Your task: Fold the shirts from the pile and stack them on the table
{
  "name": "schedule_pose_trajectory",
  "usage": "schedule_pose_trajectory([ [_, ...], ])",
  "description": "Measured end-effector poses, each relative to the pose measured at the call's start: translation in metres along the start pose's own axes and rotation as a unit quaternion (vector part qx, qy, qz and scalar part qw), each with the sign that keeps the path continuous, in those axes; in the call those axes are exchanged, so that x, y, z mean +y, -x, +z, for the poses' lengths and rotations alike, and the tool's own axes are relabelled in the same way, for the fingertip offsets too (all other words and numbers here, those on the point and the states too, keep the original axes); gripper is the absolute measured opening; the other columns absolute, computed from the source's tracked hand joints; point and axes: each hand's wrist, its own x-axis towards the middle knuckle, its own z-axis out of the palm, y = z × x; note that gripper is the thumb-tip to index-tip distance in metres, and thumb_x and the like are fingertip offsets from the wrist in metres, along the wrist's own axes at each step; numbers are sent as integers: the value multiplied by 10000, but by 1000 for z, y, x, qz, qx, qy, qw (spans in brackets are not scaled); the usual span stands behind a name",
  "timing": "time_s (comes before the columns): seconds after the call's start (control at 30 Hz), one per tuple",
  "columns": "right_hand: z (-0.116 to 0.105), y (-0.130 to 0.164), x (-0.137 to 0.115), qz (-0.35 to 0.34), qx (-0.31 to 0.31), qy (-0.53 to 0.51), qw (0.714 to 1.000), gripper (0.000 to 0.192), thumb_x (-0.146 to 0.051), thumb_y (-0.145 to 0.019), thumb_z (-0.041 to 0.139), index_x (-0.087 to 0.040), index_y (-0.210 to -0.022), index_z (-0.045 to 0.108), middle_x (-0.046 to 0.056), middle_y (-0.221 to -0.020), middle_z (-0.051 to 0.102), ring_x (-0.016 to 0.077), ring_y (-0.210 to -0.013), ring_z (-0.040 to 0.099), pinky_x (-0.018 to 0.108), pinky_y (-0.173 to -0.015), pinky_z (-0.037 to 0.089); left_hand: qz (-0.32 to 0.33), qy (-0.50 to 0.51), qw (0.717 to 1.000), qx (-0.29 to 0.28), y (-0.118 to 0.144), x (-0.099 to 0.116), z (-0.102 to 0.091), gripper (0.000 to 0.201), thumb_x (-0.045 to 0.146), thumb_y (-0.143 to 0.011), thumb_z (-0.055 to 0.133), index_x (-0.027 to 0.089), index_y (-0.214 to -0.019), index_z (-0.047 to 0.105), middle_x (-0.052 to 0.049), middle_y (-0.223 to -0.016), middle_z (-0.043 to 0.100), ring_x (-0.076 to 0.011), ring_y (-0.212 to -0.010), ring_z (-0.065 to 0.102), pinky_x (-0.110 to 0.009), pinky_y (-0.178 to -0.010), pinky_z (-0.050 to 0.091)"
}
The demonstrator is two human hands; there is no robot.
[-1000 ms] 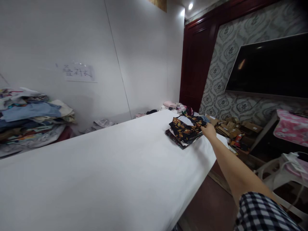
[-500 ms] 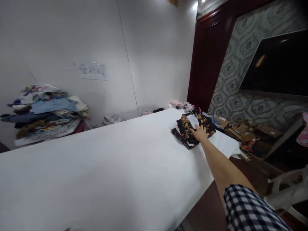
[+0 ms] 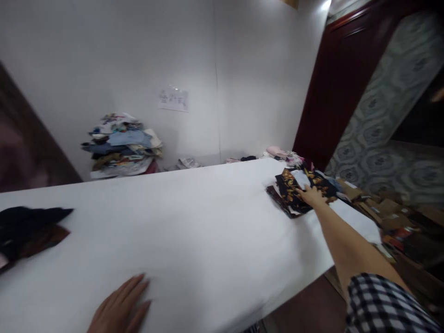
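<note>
My right hand (image 3: pixel 312 196) reaches to the far right end of the white table (image 3: pixel 194 240). It rests, fingers spread, on a folded black shirt with a gold pattern (image 3: pixel 288 190), which lies on top of other folded clothes. At the lower left, my left hand (image 3: pixel 120 305) is stretched out low over the bare white surface, slightly blurred, holding nothing. Dark clothing (image 3: pixel 31 229) with a brownish-red part lies at the table's left edge, partly cut off by the frame.
Beyond the table's far edge, a tall pile of clothes (image 3: pixel 126 147) stands by the wall. More clothes (image 3: pixel 277 152) lie behind the right corner. A paper sign (image 3: pixel 173 98) hangs on the wall. Cardboard boxes (image 3: pixel 391 215) crowd the floor at right.
The view has turned left, so the scene shifts right and the dark clothing comes into sight. My left hand now shows over the table. My right hand stays on the folded shirt.
</note>
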Motion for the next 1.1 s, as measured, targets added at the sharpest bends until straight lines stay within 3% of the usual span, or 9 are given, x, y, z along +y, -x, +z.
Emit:
schedule_pose_trajectory([
  [0.1,-13,10,-8,-64,74,39,994,686,-631,-888,280,-130,-1251,577,230,-1416,394,443,-1345,261,667,-1011,204,30,-39,999,-13,-6,21,-19,455,395,-819,542,350,-1271,567,2,-1321,590,-246,-1167,587,-449,-939,513],
  [0.2,-5,22,-26,-231,143,-3,962,637,-538,-917,236,-103,-1215,593,222,-1390,451,407,-1323,328,651,-1007,242,-4,-50,996,-71,-12,43,-37,382,379,-857,514,244,-1199,618,-66,-1303,605,-243,-1200,556,-448,-991,472],
  [0.27,17,35,-48,-344,165,-67,922,635,-542,-900,250,-100,-1165,621,204,-1340,519,374,-1309,380,588,-1039,285,-35,-36,993,-110,-15,55,-46,382,330,-858,518,225,-1215,602,-81,-1320,589,-244,-1232,524,-455,-1025,437],
  [0.47,107,139,-139,-542,-37,-216,811,519,-562,-825,405,-188,-1058,679,126,-1236,631,304,-1259,493,423,-916,508,-102,25,982,-155,-17,73,-58,429,330,-831,571,223,-1246,561,-84,-1389,520,-259,-1303,432,-487,-1096,325],
  [0.6,134,216,-190,-612,-140,-199,753,500,-530,-851,410,-229,-1174,645,71,-1341,565,288,-1330,419,444,-966,489,-107,59,981,-148,-12,74,-57,447,380,-819,589,245,-1244,556,-72,-1390,516,-245,-1306,422,-470,-1094,313],
  [0.7,149,242,-210,-630,-157,-166,742,544,-542,-860,394,-224,-1248,606,69,-1394,515,282,-1349,391,472,-1047,416,-129,106,976,-137,-10,71,-51,418,413,-810,602,255,-1197,592,-61,-1369,541,-236,-1295,443,-468,-1097,313],
  [0.8,168,246,-213,-633,-146,-117,751,592,-579,-867,372,-218,-1288,579,81,-1425,476,292,-1343,399,512,-1078,361,-194,181,959,-104,-14,57,-48,351,432,-837,566,245,-1125,639,-63,-1333,574,-202,-1244,506,-404,-1084,363],
  [0.9,186,241,-205,-645,-106,-100,750,596,-591,-878,335,-249,-1311,561,58,-1459,428,299,-1352,381,546,-1079,341,-261,198,944,-46,-25,23,-62,348,408,-850,546,226,-1133,637,-78,-1355,555,-191,-1254,502,-357,-1085,380],
  [1.1,204,226,-194,-670,-61,-98,734,554,-576,-853,428,-321,-1330,549,14,-1448,435,325,-1316,424,546,-1021,425,-392,-25,919,30,-45,-90,-129,503,278,-822,594,143,-1298,502,-166,-1486,376,-277,-1380,322,-451,-1139,255],
])
